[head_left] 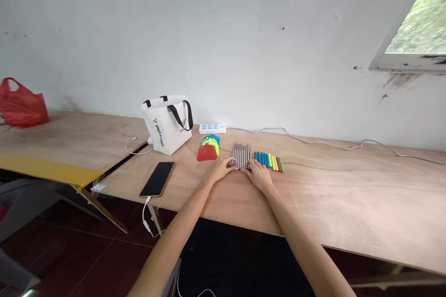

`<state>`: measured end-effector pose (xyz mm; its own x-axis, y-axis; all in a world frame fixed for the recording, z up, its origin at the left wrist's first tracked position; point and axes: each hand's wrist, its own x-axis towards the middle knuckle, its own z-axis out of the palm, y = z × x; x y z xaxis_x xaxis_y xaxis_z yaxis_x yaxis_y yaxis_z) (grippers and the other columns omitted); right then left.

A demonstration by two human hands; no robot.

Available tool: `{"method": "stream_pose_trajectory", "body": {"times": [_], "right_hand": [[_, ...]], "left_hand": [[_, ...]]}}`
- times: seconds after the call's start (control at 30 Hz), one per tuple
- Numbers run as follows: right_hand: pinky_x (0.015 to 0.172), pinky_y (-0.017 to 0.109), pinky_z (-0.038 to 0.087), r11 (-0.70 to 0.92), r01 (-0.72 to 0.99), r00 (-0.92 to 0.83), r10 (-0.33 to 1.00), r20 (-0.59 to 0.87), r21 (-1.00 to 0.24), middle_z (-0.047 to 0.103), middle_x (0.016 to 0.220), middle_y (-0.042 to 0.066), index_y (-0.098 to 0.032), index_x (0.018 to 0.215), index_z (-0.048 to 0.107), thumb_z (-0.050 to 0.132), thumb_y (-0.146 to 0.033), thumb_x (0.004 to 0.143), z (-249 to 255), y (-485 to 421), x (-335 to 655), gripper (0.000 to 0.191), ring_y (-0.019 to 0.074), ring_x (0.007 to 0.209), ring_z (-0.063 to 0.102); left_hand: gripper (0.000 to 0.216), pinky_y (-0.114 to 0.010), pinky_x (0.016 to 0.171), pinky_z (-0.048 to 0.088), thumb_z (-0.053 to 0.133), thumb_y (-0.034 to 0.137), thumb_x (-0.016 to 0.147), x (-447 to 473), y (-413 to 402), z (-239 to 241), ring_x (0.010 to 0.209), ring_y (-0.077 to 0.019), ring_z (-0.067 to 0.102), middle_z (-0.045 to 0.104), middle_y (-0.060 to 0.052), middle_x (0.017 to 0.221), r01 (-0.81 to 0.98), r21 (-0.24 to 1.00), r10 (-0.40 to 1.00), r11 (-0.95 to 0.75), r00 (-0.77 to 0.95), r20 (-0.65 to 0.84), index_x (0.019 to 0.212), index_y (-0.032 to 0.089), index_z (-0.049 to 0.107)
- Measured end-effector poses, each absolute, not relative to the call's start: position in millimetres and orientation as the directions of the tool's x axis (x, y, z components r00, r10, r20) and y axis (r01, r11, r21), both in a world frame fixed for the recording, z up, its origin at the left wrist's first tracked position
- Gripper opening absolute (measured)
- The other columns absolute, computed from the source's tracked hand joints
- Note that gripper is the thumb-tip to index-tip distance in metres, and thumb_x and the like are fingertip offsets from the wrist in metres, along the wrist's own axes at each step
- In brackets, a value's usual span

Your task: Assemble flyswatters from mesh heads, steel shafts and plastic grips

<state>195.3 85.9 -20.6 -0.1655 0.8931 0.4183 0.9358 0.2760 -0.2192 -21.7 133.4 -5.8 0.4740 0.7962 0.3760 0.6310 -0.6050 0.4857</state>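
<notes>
A row of slim grey metal rods (241, 155) lies side by side on the wooden table, pointing away from me. My left hand (221, 168) rests at the row's left edge, its curled fingers and thumb against the near part of the rods. From the right edge my right hand (259, 174) holds the row in the same way, fingers bent and thumb at the near ends. Just right of the rods is a row of short coloured sticks (268, 160) in blue, yellow, red and green. Flat red, yellow and blue plastic pieces (208, 151) overlap to the left.
A white bag (165, 127) with black handles stands back left, beside a white power strip (212, 128). A phone (157, 179) with a cable lies near the table's front edge. A grey cable (313, 143) runs along the wall. A red plastic bag (23, 106) sits far left.
</notes>
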Motion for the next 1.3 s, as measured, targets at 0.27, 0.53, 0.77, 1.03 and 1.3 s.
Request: {"method": "stream_pose_trajectory", "body": {"times": [0.27,0.53,0.77,1.03,1.3], "right_hand": [[0.075,0.032,0.040,0.282,0.925,-0.161,0.899,0.408,-0.255,0.068,0.104,0.004,-0.027,0.107,0.056,0.051,-0.043,0.101,-20.9,84.8,198.1,0.018,0.0227,0.089,0.066],[0.075,0.032,0.042,0.296,0.902,-0.152,0.900,0.409,-0.316,0.066,0.094,0.001,-0.028,0.108,0.057,0.051,-0.040,0.100,-19.6,83.1,201.3,0.016,0.0215,0.083,0.065],[0.071,0.029,0.045,0.294,0.880,-0.128,0.903,0.410,-0.373,0.062,0.095,0.000,-0.028,0.111,0.059,0.055,-0.035,0.096,-20.7,82.9,206.7,0.016,0.0196,0.081,0.063],[0.077,0.031,0.047,0.273,0.883,-0.102,0.906,0.412,-0.381,0.060,0.113,0.004,-0.029,0.115,0.062,0.060,-0.036,0.095,-24.6,84.9,207.4,0.022,0.0208,0.093,0.063],[0.082,0.032,0.047,0.258,0.895,-0.094,0.907,0.410,-0.365,0.060,0.120,0.006,-0.028,0.116,0.063,0.060,-0.039,0.096,-25.1,84.8,205.7,0.023,0.0225,0.098,0.063]], "left_hand": [[0.037,-0.035,0.090,0.048,0.073,0.054,0.085,-19.7,130.3,-3.5,0.099,-0.0249,0.062,0.065,-0.003,0.095,0.656,0.460,0.800,-0.598,0.460,0.385,0.110,0.028,0.070],[0.035,-0.035,0.092,0.048,0.075,0.049,0.085,-22.2,133.3,-8.2,0.101,-0.0232,0.062,0.067,-0.002,0.098,0.626,0.496,0.798,-0.602,0.452,0.398,0.113,0.028,0.069],[0.033,-0.035,0.093,0.048,0.077,0.042,0.084,-22.9,136.3,-10.7,0.100,-0.0222,0.063,0.069,-0.002,0.101,0.594,0.541,0.804,-0.595,0.440,0.401,0.112,0.026,0.069],[0.031,-0.034,0.092,0.049,0.077,0.038,0.084,-21.9,132.6,-7.4,0.101,-0.0222,0.064,0.069,-0.003,0.103,0.605,0.538,0.809,-0.587,0.433,0.397,0.111,0.025,0.069],[0.031,-0.039,0.102,0.044,0.071,0.046,0.089,-20.1,124.8,-1.8,0.117,-0.0258,0.060,0.067,-0.004,0.120,0.681,0.444,0.810,-0.582,0.438,0.390,0.114,0.028,0.070]]}}
